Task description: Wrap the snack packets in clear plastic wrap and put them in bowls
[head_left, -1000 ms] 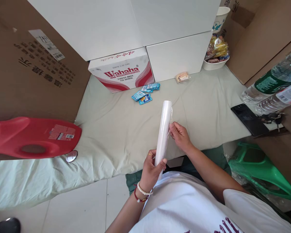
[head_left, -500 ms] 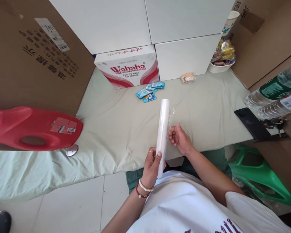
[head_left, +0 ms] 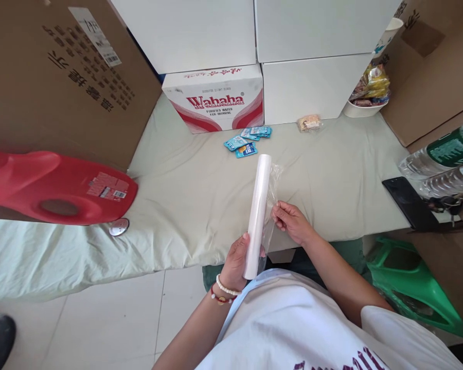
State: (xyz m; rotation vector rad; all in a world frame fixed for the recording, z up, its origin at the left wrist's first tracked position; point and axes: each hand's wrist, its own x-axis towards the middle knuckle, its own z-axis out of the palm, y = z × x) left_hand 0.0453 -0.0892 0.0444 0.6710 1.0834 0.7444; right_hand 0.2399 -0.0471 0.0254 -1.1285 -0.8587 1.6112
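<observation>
A white roll of clear plastic film (head_left: 259, 210) stands tilted in front of my body, above the front edge of the cloth-covered surface. My left hand (head_left: 236, 259) is wrapped round its lower part, with the fingers mostly hidden behind it. To the right of the roll, my right hand (head_left: 290, 222) pinches the loose clear film edge (head_left: 273, 192), which is drawn a little away from the roll. Beyond the roll's top end lie several blue sachets (head_left: 247, 139).
A Wahaha carton (head_left: 216, 103) and white boxes (head_left: 312, 87) line the back. At left lies a red jug (head_left: 61, 190) beside a small round tin (head_left: 119, 226). On the right are plastic bottles (head_left: 447, 149), a black phone (head_left: 409, 203), keys (head_left: 449, 204) and a green stool (head_left: 416, 282).
My right hand has closed on the film's loose edge, and the film now stands further off the roll to the right. The view has shifted slightly left.
</observation>
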